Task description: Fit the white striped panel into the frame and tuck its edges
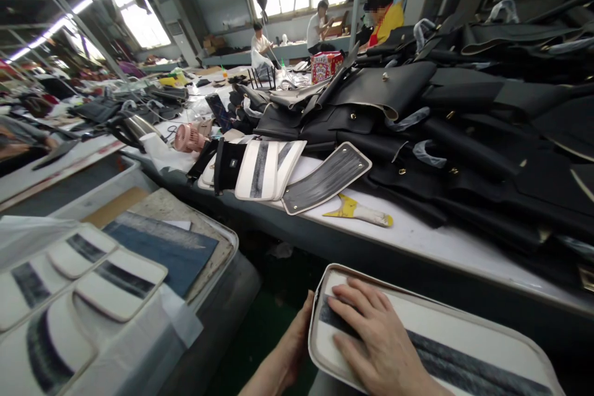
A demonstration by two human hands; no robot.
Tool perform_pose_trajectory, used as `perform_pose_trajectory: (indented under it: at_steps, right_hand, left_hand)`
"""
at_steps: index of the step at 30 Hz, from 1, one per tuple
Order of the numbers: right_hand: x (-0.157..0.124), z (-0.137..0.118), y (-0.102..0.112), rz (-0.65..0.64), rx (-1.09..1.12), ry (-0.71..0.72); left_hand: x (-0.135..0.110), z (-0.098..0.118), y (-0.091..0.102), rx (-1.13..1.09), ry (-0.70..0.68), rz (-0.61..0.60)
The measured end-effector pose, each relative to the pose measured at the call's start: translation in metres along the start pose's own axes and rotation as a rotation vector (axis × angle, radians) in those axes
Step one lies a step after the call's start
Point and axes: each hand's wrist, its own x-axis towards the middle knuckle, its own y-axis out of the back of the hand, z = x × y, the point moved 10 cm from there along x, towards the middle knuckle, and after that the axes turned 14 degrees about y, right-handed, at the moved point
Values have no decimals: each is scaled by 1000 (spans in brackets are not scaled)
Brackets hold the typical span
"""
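Observation:
My right hand (375, 340) lies flat, fingers spread, on a white rounded panel (445, 328) with a dark brushed stripe, low at the bottom of the view. My left hand (292, 349) holds the panel's left edge from the side and underneath. More such panels (271, 167) are stacked on the long table (417, 232) ahead, with one grey-coated panel (327, 178) lying on top at an angle.
Several white panels (118, 281) lie spread on a tray at the left. A yellow-handled scraper (359, 211) rests on the table. Piles of black bag parts (464, 130) cover the right side. A pink fan (188, 137) and other people sit further back.

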Motion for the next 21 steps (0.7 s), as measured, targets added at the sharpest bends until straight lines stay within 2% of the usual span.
perform_pose_trajectory:
  at_steps: [7, 13, 16, 21]
  right_hand:
    - [0, 1, -11, -23, -92, 8]
    - [-2, 0, -8, 23, -97, 22]
    - [-2, 1, -8, 33, -86, 20]
    - [-4, 2, -8, 37, -63, 13]
  left_hand:
    - [-3, 11, 2, 42, -22, 12]
    - [-19, 44, 6, 248, -120, 132]
    - [-25, 54, 8, 371, -71, 173]
    - [-29, 65, 1, 504, -12, 178]
